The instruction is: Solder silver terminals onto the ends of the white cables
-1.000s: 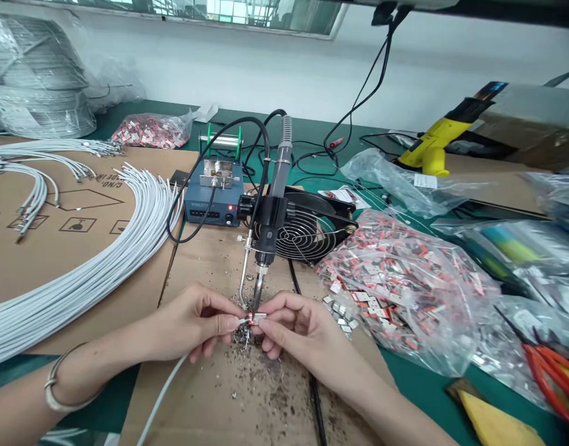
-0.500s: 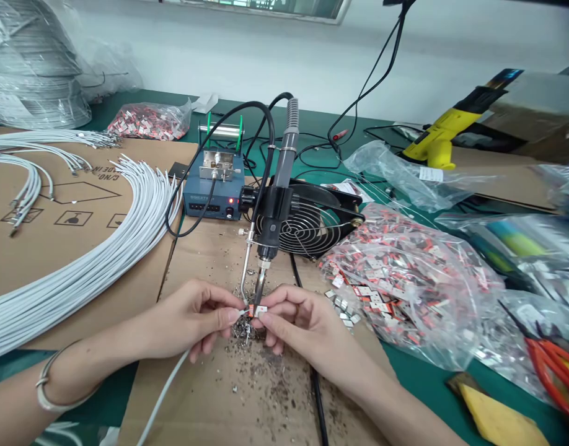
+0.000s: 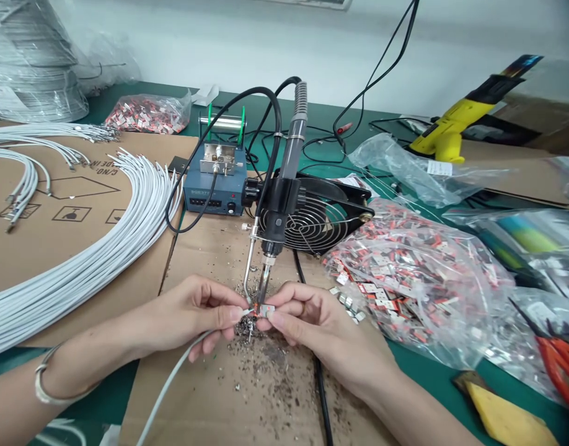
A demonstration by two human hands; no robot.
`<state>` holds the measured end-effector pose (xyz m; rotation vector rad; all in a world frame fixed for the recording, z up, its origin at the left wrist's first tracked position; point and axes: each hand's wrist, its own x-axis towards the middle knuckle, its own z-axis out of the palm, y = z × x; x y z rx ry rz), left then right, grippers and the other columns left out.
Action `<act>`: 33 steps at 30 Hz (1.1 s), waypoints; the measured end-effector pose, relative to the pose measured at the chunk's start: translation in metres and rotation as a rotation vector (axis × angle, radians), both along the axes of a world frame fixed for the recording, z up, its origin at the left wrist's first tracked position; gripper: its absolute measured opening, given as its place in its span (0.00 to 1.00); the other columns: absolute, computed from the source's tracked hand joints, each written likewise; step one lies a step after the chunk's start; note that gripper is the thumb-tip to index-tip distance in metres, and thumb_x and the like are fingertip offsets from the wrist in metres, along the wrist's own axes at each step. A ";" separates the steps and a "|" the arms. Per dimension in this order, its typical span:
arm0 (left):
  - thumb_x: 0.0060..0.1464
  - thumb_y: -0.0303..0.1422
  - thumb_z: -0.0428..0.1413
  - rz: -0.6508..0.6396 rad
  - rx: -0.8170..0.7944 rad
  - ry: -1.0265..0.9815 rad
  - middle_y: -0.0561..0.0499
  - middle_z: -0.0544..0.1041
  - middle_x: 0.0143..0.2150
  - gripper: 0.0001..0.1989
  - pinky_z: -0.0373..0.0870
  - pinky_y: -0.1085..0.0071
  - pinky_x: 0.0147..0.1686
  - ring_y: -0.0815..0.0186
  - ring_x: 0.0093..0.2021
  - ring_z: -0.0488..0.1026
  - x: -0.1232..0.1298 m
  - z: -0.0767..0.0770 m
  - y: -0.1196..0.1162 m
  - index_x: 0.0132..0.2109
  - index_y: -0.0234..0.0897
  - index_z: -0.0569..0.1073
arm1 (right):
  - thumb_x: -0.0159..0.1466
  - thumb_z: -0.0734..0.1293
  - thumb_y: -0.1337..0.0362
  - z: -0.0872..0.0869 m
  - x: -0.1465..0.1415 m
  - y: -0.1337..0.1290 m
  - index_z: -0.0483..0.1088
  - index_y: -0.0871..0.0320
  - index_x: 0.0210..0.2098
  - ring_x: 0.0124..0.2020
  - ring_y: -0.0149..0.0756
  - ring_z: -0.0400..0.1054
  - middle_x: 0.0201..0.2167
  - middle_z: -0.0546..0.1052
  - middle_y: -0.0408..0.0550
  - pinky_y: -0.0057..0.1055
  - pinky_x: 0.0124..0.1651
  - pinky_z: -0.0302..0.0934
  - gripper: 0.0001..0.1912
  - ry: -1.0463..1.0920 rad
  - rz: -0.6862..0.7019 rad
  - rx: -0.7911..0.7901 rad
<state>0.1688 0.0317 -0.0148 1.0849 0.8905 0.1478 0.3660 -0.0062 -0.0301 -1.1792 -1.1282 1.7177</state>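
Note:
My left hand (image 3: 214, 316) pinches a white cable (image 3: 166, 387) close to its end, and the rest of the cable trails down toward the bottom edge. Between thumb and fingers, my right hand (image 3: 303, 316) grips a small white-and-orange connector (image 3: 267, 310). Cable end and connector meet directly under the tip of a mounted soldering iron (image 3: 275, 232). A thin metal solder feed tube (image 3: 250, 266) comes down beside that tip. The exact contact at the joint is too small to make out. Solder scraps (image 3: 247, 328) lie below the fingers.
Behind stand a blue soldering station (image 3: 214, 192), a solder spool (image 3: 223, 122) and a black fan (image 3: 317, 223). A bundle of white cables (image 3: 103, 260) lies left. On the right are a bag of connectors (image 3: 419, 279), red-handled pliers (image 3: 561, 365), a yellow sponge (image 3: 505, 415) and a yellow heat gun (image 3: 456, 124).
The view has shifted slightly. Both hands keep their grip beneath the iron. The station's red light, bright before, now looks dim.

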 end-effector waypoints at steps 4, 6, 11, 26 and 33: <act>0.47 0.42 0.55 0.006 -0.037 -0.033 0.58 0.66 0.24 0.17 0.57 0.88 0.12 0.85 0.15 0.60 0.000 0.000 0.001 0.38 0.31 0.71 | 0.53 0.72 0.61 -0.001 0.001 0.000 0.69 0.60 0.31 0.28 0.28 0.73 0.28 0.78 0.48 0.22 0.28 0.63 0.11 0.040 0.001 0.015; 0.47 0.41 0.55 0.008 -0.047 -0.036 0.58 0.66 0.24 0.17 0.57 0.88 0.12 0.85 0.15 0.60 0.000 0.000 0.002 0.38 0.30 0.71 | 0.53 0.72 0.61 -0.001 0.001 0.000 0.69 0.60 0.30 0.28 0.28 0.73 0.28 0.78 0.47 0.21 0.29 0.64 0.11 0.060 0.002 0.014; 0.48 0.41 0.55 -0.008 0.002 -0.007 0.58 0.66 0.24 0.16 0.58 0.88 0.12 0.85 0.15 0.60 0.001 0.000 0.002 0.37 0.30 0.71 | 0.53 0.72 0.61 0.003 -0.002 0.000 0.69 0.61 0.30 0.28 0.26 0.73 0.27 0.79 0.48 0.20 0.31 0.63 0.11 0.009 -0.011 0.030; 0.49 0.40 0.54 -0.106 0.081 0.033 0.57 0.65 0.23 0.18 0.56 0.89 0.11 0.85 0.16 0.58 -0.002 0.002 0.006 0.41 0.30 0.74 | 0.51 0.72 0.63 0.001 -0.004 0.001 0.70 0.62 0.30 0.25 0.25 0.69 0.25 0.78 0.47 0.20 0.25 0.57 0.11 -0.083 -0.026 0.040; 0.48 0.42 0.54 0.003 0.111 0.102 0.58 0.67 0.24 0.18 0.58 0.89 0.12 0.84 0.15 0.62 0.002 -0.001 0.003 0.38 0.30 0.68 | 0.51 0.70 0.61 0.005 -0.006 0.002 0.67 0.64 0.28 0.16 0.20 0.56 0.24 0.77 0.51 0.21 0.18 0.45 0.12 -0.182 -0.007 0.013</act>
